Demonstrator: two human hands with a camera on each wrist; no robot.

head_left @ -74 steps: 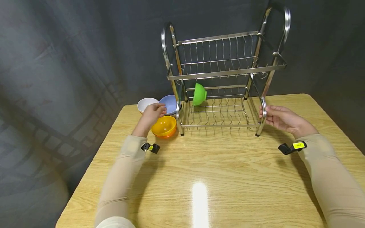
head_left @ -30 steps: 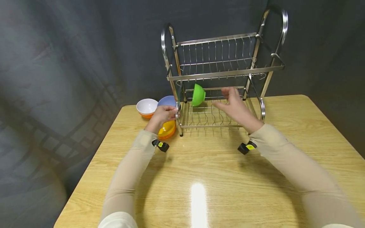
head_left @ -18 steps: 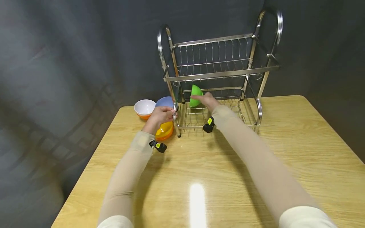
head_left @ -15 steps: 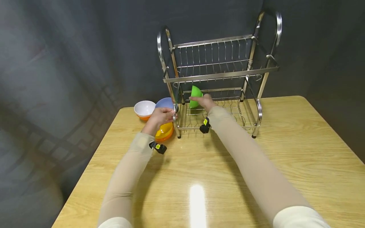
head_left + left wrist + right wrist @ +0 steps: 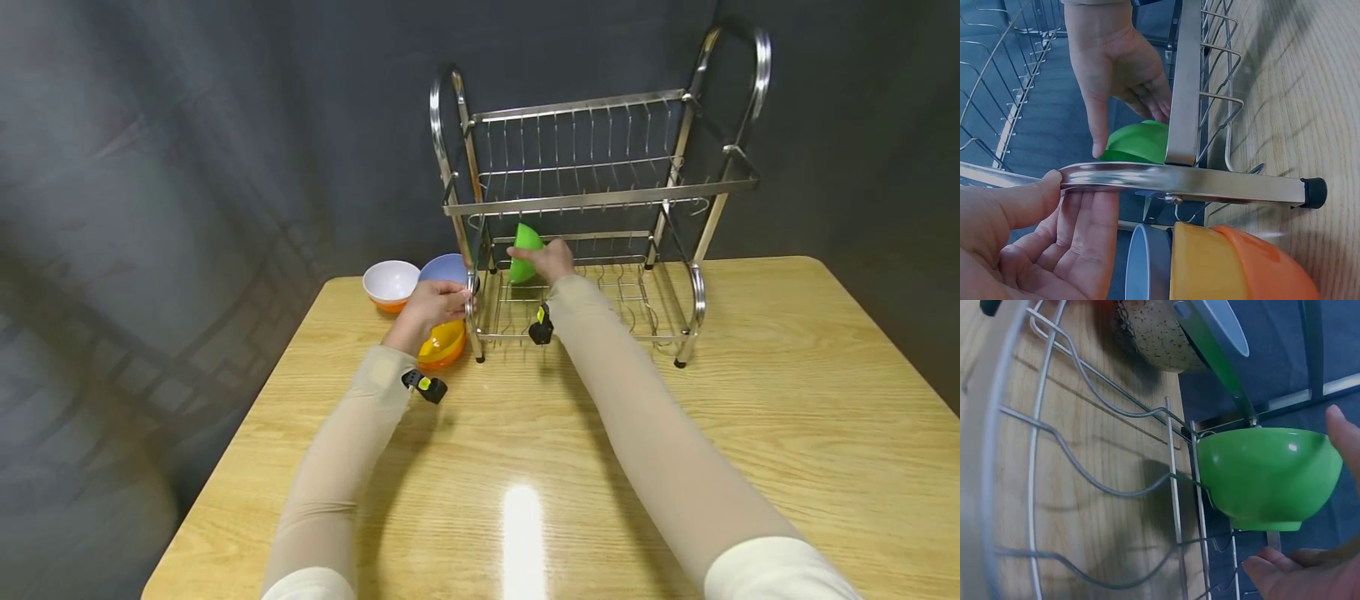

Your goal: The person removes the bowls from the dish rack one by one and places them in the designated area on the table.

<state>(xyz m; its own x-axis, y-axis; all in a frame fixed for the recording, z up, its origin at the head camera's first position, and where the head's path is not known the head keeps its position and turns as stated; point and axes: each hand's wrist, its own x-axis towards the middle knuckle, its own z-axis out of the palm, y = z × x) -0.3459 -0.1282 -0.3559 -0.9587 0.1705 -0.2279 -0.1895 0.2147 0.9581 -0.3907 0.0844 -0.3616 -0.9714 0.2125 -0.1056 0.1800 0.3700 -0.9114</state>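
Note:
A green bowl (image 5: 527,250) stands on its side in the lower tier of the metal dish rack (image 5: 577,200), at the left end. My right hand (image 5: 551,260) reaches into that tier around the bowl. In the right wrist view its thumb (image 5: 1342,434) lies at the rim of the bowl (image 5: 1269,475), while the fingertips (image 5: 1263,569) are near the foot with a gap showing. My left hand (image 5: 435,308) pinches the rack's left front post, the thumb on one side and the fingers (image 5: 1088,244) on the other.
Left of the rack are a white bowl (image 5: 392,279) on an orange one, a blue bowl (image 5: 446,268), and a yellow bowl (image 5: 442,340) on an orange one. The rack's upper tier (image 5: 577,158) overhangs the right hand. A dark curtain (image 5: 225,167) hangs behind the table (image 5: 600,467).
My right hand has left the rack's right post and moved left to the green bowl. My left hand has moved from above the bowls to the left post and holds it.

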